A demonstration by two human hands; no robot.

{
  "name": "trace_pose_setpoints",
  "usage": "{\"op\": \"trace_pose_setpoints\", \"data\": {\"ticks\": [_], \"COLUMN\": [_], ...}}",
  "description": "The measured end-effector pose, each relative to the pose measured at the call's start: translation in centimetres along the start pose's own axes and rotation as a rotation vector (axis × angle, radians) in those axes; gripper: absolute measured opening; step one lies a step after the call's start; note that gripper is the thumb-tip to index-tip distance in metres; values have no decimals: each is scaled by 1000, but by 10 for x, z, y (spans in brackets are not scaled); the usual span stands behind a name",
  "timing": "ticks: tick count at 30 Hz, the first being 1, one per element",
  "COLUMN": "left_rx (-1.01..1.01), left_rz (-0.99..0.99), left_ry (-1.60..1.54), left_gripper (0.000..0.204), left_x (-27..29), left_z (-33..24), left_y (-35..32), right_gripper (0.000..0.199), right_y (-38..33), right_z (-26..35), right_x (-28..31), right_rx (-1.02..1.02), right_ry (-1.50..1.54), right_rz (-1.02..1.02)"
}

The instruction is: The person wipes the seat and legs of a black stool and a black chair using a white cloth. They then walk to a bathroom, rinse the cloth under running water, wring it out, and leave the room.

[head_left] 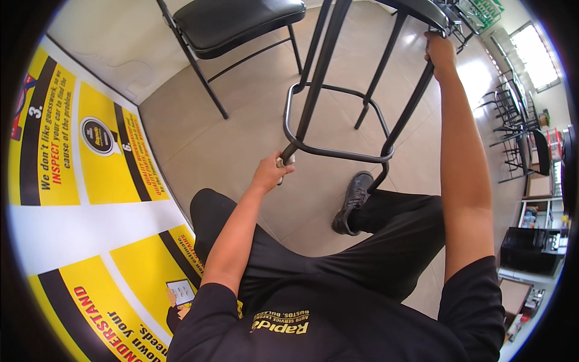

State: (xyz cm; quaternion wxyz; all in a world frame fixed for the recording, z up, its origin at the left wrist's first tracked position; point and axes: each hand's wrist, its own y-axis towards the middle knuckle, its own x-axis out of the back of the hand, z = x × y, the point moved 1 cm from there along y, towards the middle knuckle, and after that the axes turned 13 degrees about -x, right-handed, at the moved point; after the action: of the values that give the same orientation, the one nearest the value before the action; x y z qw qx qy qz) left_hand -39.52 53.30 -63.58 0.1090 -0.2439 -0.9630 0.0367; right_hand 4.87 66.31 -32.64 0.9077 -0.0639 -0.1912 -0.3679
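A tall black stool (338, 152) with metal legs and a ring-shaped footrest stands tilted in front of me. Low on its left front leg, just below the ring, my left hand (269, 173) is closed around a pale bit of cloth (288, 161) pressed to the tube. My right hand (441, 55) reaches far forward and grips the stool at the top of its right leg, just under the black seat (425, 13). The fingers of that hand are partly hidden.
A black padded folding chair (238, 27) stands at the far left. Yellow and white printed panels (60, 133) line the left wall. My black shoe (353, 202) rests beside a stool leg. More dark chairs (518, 145) and shelves (537, 211) are along the right.
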Motion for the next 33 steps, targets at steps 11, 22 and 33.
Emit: {"op": "trace_pose_setpoints", "data": {"ticks": [11, 22, 33], "left_rx": [-68, -34, -36], "left_rz": [-71, -50, -7], "left_ry": [359, 339, -32], "left_gripper": [38, 40, 47], "left_x": [-9, -15, -79], "left_z": [-32, -35, -45], "left_y": [22, 14, -11], "right_gripper": [45, 91, 29], "right_y": [9, -197, -164], "right_z": [3, 46, 36], "right_x": [14, -69, -166], "right_rx": [69, 257, -286], "right_ry": [-300, -679, 221], "right_rz": [-12, 367, 533]}}
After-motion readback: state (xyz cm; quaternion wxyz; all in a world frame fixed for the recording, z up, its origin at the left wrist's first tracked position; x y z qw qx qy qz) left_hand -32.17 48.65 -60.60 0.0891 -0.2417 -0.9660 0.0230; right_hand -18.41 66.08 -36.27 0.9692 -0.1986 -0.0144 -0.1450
